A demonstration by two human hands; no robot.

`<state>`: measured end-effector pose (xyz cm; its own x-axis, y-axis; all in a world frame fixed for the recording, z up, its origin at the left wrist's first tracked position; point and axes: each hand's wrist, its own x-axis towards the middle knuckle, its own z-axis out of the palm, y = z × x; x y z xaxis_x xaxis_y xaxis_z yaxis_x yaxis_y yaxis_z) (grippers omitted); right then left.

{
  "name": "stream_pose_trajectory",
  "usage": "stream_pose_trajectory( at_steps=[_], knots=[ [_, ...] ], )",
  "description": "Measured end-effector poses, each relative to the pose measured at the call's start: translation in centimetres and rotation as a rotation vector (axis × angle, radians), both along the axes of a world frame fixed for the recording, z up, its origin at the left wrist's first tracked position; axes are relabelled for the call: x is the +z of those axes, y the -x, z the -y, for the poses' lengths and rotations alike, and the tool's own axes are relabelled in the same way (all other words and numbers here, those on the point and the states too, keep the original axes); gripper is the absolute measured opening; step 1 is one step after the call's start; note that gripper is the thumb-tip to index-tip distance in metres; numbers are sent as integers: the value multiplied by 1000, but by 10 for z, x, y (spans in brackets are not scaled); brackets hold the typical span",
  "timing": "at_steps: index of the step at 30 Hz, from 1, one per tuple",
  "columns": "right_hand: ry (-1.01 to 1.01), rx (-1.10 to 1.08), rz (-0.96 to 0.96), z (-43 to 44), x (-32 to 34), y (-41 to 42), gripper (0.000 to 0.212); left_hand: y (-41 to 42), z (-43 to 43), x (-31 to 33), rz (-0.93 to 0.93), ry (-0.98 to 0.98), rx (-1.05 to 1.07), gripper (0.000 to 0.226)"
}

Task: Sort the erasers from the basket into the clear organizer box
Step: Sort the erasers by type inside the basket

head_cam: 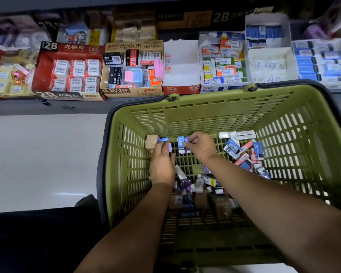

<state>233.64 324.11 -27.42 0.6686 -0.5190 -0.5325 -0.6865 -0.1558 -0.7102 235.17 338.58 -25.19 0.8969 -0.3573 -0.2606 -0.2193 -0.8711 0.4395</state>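
The basket (205, 113) is olive-green hard plastic. Its walls and floor are cut into long slots, and a dark handle runs round the rim. At 11 o'clock on its floor my left hand (161, 160) curls its fingers round a blue-sleeved eraser (163, 139), just beside a plain tan block (152, 142) by the wall. The back of the hand hides the fingertips, so I cannot tell whether I hold more than one. Close by, my right hand (199, 144) pinches a blue-and-white eraser (182, 143) between thumb and fingers. A loose pile of erasers (242, 152) in glossy blue, white and salmon sleeves lies at 2 o'clock. A second heap (197, 186) at the centre sits in shadow between my forearms, its labels unreadable. At 12 o'clock, beyond the basket, cardboard display boxes (132, 92) stand on a shelf (47, 107), the farthest ones blurred. Shiny pale floor (37, 154) lies at 9 o'clock.
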Motion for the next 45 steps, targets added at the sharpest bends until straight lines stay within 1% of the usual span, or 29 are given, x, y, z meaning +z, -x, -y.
stream_pose_trajectory(
  at_steps=[3, 5, 8, 13, 16, 21, 25, 31, 34, 37, 39, 40, 42, 44, 45],
  knots=[
    [1, 15, 57, -3, 1, 3, 16, -5, -6, -3, -29, -85, -84, 52],
    [-39, 53, 85, -8, 3, 3, 20, -5, -11, -2, -48, -76, -63, 48],
    [-110, 106, 95, -13, 7, -2, 26, 2, -17, 0, -53, -132, -49, 41],
    [-74, 295, 23, -19, 17, -17, 33, 4, -22, 7, -36, -111, 34, 31],
    [-28, 376, -16, -26, 18, -22, 39, 10, -26, 10, -35, -89, 18, 36],
    [25, 362, -60, -29, 14, -34, 35, 17, -30, 10, -42, -51, -4, 43],
    [191, 451, -106, -32, 9, -40, 31, 17, -32, 10, -41, -19, 3, 41],
    [392, 472, -81, -35, 6, -41, 25, 15, -30, 11, -46, 24, 14, 40],
    [378, 482, -68, -36, 11, -41, 21, 15, -33, 10, -43, 17, 12, 41],
    [358, 431, -47, -27, 22, -33, 15, 15, -34, 8, -33, 20, 10, 40],
    [297, 334, -8, -13, 30, -22, 10, 12, -29, 8, -33, 20, 38, 39],
    [209, 243, 18, -5, 33, -15, 7, 10, -25, 9, -34, 15, 63, 39],
    [-53, -17, 54, 9, 35, 1, 5, 6, -18, 11, -33, 0, 91, 40],
    [-253, -240, 40, 18, 35, 18, 13, 3, -8, 15, -57, 25, 76, 41],
    [-315, -306, 10, 20, 34, 26, 17, 0, -1, 17, -81, 45, 54, 42]
  ],
)
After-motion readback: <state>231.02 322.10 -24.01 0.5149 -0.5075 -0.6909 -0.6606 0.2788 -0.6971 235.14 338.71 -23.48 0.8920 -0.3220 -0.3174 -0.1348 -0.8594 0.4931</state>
